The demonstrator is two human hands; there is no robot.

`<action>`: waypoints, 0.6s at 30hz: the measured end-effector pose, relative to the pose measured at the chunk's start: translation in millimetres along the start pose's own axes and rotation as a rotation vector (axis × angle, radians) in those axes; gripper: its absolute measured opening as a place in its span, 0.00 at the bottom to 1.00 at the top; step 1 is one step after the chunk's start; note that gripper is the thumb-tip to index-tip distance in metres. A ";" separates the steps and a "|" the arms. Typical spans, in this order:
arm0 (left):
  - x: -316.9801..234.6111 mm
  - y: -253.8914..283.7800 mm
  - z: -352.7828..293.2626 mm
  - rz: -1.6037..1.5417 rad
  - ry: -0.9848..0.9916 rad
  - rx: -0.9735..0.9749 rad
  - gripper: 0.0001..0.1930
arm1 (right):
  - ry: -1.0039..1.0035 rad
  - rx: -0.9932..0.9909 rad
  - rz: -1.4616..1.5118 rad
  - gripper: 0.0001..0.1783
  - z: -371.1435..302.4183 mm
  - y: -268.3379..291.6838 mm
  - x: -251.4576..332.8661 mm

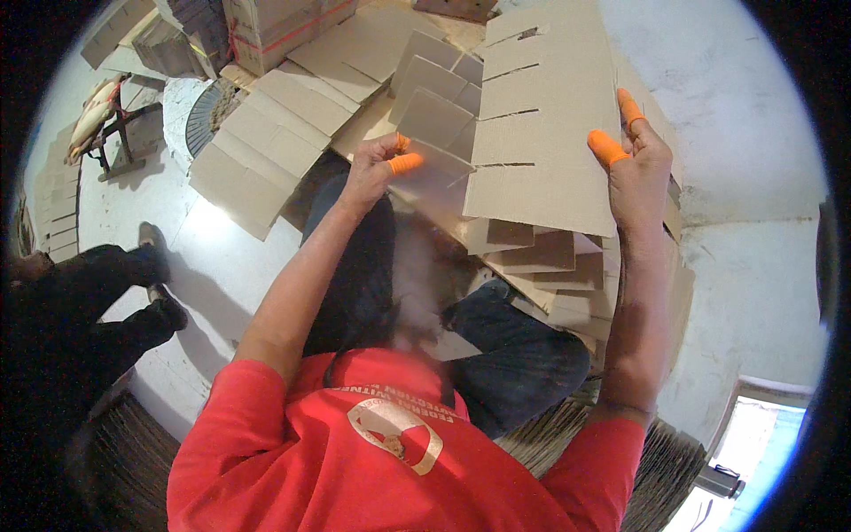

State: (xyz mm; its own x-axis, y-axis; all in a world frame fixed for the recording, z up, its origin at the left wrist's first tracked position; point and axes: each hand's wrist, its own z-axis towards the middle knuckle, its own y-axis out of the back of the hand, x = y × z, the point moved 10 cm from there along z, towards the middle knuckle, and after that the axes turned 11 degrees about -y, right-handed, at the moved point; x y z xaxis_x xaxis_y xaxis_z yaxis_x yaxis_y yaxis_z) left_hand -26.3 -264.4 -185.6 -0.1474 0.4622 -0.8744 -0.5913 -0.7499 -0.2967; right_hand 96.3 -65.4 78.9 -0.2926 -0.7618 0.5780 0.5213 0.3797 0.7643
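My right hand (640,168) grips the right edge of a large slotted cardboard sheet (545,115), its orange-covered thumb on the near face. The sheet is tilted up, with several short slits along its left side. Smaller cardboard divider pieces (434,115) stand in a row against that slitted side. My left hand (377,168), also with orange covers on thumb and forefinger, is closed at the lower left corner of the nearest divider piece. How firmly it pinches there is hard to see. More cardboard pieces (550,253) lie fanned out below the sheet.
Flat cardboard sheets (266,142) lie overlapping at the left. Behind them stand a strapped cardboard stack (284,31) and a round fan-like grille (208,115). A small stool (124,124) stands farther left. Another person's dark-clothed legs (124,293) are close by on the left.
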 end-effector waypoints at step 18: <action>5.3 0.3 3.0 -0.023 0.003 -0.030 0.06 | 0.093 0.174 0.018 0.33 15.5 -52.7 1.9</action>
State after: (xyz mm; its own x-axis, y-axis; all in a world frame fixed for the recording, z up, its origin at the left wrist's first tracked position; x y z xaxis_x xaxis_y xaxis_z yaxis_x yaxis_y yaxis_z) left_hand -29.6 -260.7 -189.1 -0.1317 0.4777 -0.8686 -0.5707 -0.7530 -0.3276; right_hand 55.8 -78.6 44.1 -0.2051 -0.7963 0.5691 0.3772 0.4722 0.7967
